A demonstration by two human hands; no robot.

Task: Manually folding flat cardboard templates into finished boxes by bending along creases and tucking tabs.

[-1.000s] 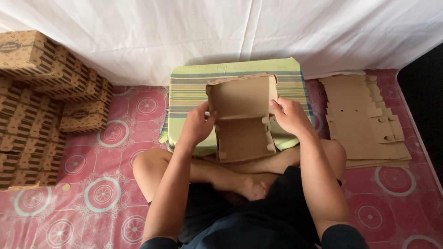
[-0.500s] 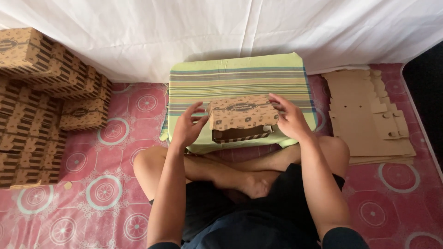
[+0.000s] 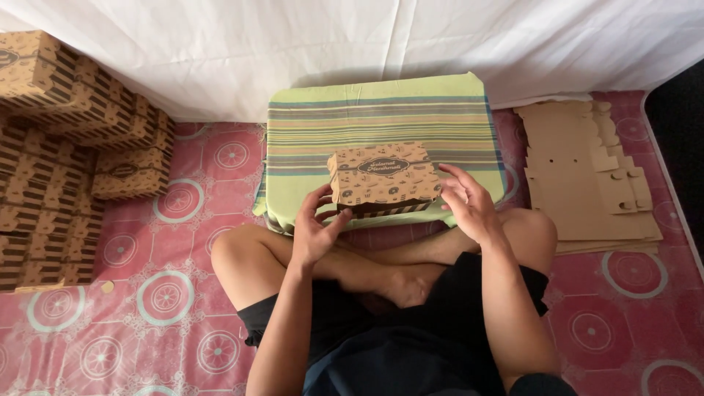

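Closed brown printed cardboard box sits on the green striped cushion, at its near edge. Left hand cups the box's left corner, fingers loosely curled; right hand hovers spread, just touching the right end. Risk — the lid may spring up, since neither hand presses it. Half a second ago both hands gripped the sides.

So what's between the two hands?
In the head view, a closed brown printed box sits between the left hand and right hand, on the striped green cloth.
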